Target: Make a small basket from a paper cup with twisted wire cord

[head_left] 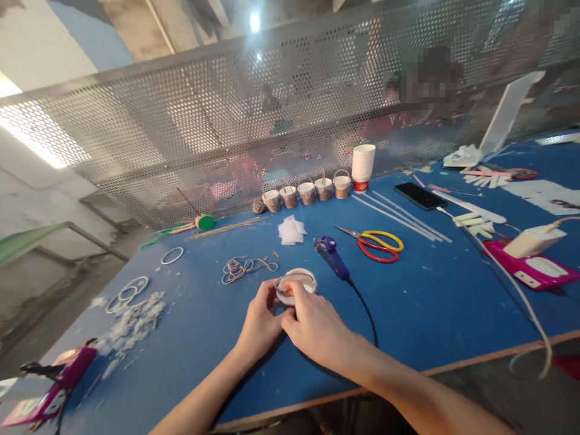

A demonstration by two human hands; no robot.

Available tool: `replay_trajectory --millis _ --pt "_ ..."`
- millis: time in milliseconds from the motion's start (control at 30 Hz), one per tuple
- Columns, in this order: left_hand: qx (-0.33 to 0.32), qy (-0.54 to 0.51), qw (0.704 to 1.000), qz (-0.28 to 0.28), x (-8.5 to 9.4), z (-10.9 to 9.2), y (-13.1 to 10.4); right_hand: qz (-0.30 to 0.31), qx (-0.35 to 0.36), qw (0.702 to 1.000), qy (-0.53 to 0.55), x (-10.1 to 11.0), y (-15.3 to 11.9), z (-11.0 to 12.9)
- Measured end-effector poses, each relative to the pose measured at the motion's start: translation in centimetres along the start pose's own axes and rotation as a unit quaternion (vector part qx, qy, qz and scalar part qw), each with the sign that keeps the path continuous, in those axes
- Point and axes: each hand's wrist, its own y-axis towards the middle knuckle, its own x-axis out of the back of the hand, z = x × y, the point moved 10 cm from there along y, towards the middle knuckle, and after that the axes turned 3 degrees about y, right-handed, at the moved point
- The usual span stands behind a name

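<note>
A small round cup with a pale rim point(309, 278) is held low over the blue table, between both hands. My left hand point(261, 323) is wrapped round its left side, fingers bent. My right hand point(315, 323) has its fingers curled over the rim and into the opening; the cup's lower part is hidden by the hands. Just right of the cup lies a blue glue gun point(333, 257) with a black cord. Grey cord point(242, 270) lies in loose loops to the left. Beyond the cup are white paper squares point(291, 231).
Scissors point(378, 241) with red and yellow handles lie right of the glue gun. Small wrapped cups point(307, 193) and stacked paper cups point(363, 166) line the mesh barrier point(217, 133). Phone point(420, 196) and pink power strip point(534, 266) are right; white rings point(129, 293) and scraps left.
</note>
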Motion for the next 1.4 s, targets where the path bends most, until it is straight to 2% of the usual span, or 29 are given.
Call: replay_trajectory --millis 133,433,633,833,1067,1400 --pt "-0.008 0.013 1.0 -0.013 0.2 -0.1 -0.2 0.039 -0.027 0.999 -0.003 0.1 -0.1 0.1" --pt "-0.034 0.021 0.999 -0.007 -0.1 -0.6 -0.6 0.05 0.002 0.999 0.01 0.1 -0.5 1.1" --pt "-0.057 0.053 0.996 -0.041 0.5 -0.9 -1.0 0.076 -0.009 0.997 0.005 -0.1 -0.9 1.5" --pt "-0.103 0.076 0.99 -0.066 0.9 -1.8 -1.5 0.067 -0.005 0.998 0.021 0.6 -1.0 2.0" --pt "-0.143 0.104 0.98 -0.088 1.1 -2.4 -2.0 0.082 -0.008 0.995 -0.062 0.2 -1.4 1.8" --pt "-0.163 0.131 0.975 -0.072 0.9 -2.7 -1.9 0.048 0.009 0.997 -0.065 0.6 -1.2 1.5"
